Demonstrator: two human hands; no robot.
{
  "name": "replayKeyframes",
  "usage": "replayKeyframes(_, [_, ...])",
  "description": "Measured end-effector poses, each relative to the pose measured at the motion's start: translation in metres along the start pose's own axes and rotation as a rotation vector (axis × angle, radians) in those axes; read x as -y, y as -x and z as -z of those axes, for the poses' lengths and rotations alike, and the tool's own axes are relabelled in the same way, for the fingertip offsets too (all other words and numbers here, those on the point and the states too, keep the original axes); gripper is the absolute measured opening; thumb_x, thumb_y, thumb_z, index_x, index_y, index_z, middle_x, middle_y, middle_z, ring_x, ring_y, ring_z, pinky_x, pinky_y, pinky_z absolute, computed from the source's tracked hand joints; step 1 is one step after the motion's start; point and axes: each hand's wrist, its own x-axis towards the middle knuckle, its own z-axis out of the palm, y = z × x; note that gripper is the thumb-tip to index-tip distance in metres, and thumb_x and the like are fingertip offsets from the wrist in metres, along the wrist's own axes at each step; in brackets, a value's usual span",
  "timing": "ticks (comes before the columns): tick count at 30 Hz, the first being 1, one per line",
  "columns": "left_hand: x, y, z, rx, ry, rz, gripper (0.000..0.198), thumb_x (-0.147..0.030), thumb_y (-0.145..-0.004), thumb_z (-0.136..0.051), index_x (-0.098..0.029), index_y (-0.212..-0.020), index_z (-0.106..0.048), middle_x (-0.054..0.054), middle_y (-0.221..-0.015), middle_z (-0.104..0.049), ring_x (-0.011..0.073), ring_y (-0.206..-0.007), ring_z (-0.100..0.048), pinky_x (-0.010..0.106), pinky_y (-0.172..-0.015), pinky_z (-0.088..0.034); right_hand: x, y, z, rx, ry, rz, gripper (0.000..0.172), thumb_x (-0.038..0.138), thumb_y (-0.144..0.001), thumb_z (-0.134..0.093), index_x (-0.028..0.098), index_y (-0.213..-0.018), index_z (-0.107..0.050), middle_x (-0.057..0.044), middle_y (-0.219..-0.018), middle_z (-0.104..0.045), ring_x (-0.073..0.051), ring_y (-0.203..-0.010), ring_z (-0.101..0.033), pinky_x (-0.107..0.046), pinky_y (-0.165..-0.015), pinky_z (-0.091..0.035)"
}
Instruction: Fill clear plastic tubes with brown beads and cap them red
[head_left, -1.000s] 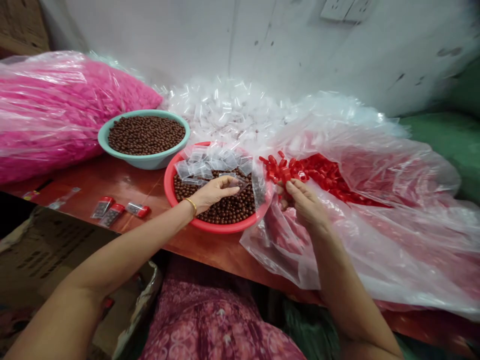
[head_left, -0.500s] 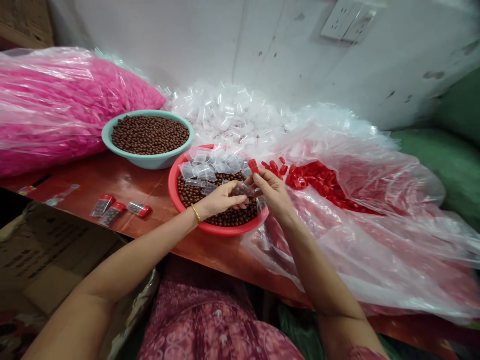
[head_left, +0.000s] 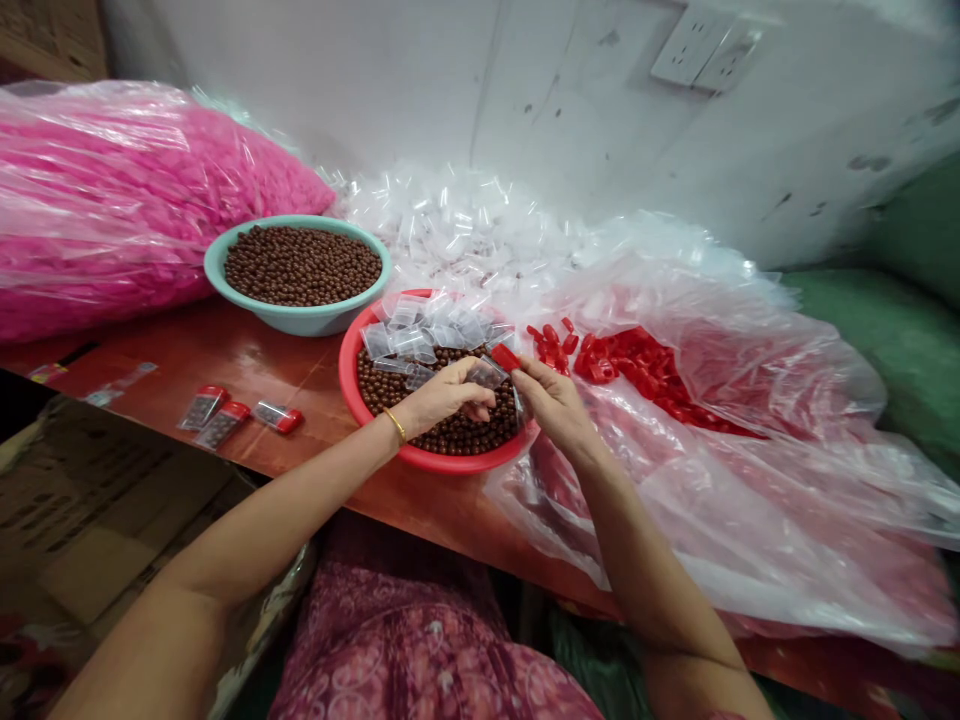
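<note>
My left hand (head_left: 442, 397) pinches a small clear plastic tube (head_left: 486, 375) over the red bowl (head_left: 352, 385), which holds brown beads (head_left: 450, 430) and several empty clear tubes (head_left: 420, 335). My right hand (head_left: 551, 400) meets it from the right and holds a red cap (head_left: 505, 357) at the tube's end. Both hands are closed, their fingertips almost touching. Loose red caps (head_left: 622, 355) lie just right of the bowl on an open clear plastic bag (head_left: 750, 480).
A teal bowl (head_left: 296, 318) of brown beads stands at the back left. Three capped, filled tubes (head_left: 236, 414) lie on the red-brown table (head_left: 247, 365) near its front edge. A big bag of pink pieces (head_left: 112, 200) fills the left; clear tubes (head_left: 465, 220) pile against the wall.
My right hand came left from the red caps with one cap and now meets the tube in my left hand over the red bowl. The left hand barely moved.
</note>
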Motion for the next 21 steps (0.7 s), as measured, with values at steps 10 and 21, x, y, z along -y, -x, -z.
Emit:
replayKeyframes(10, [0.008, 0.0, 0.001, 0.017, -0.062, -0.1, 0.02, -0.022, -0.07, -0.059, -0.015, -0.081, -0.044, -0.007, -0.057, -0.05, 0.0056, -0.043, -0.048, 0.02, -0.046, -0.046, -0.008, 0.008, -0.009, -0.25, 0.74, 0.375, 0.033, 0.022, -0.088, -0.041, 0.02, -0.112, -0.064, -0.011, -0.107, -0.068, -0.022, -0.092, -0.066, -0.033, -0.081, -0.052])
replayKeyframes(21, [0.008, 0.006, 0.002, -0.001, -0.195, -0.062, 0.021, -0.025, -0.071, -0.062, -0.016, -0.075, -0.044, -0.01, -0.049, -0.044, 0.0027, -0.032, -0.04, 0.015, -0.032, -0.034, -0.014, 0.023, -0.015, -0.112, 0.609, 0.378, 0.035, 0.027, -0.086, -0.043, 0.022, -0.115, -0.063, -0.01, -0.097, -0.071, -0.023, -0.077, -0.067, -0.037, -0.072, -0.055])
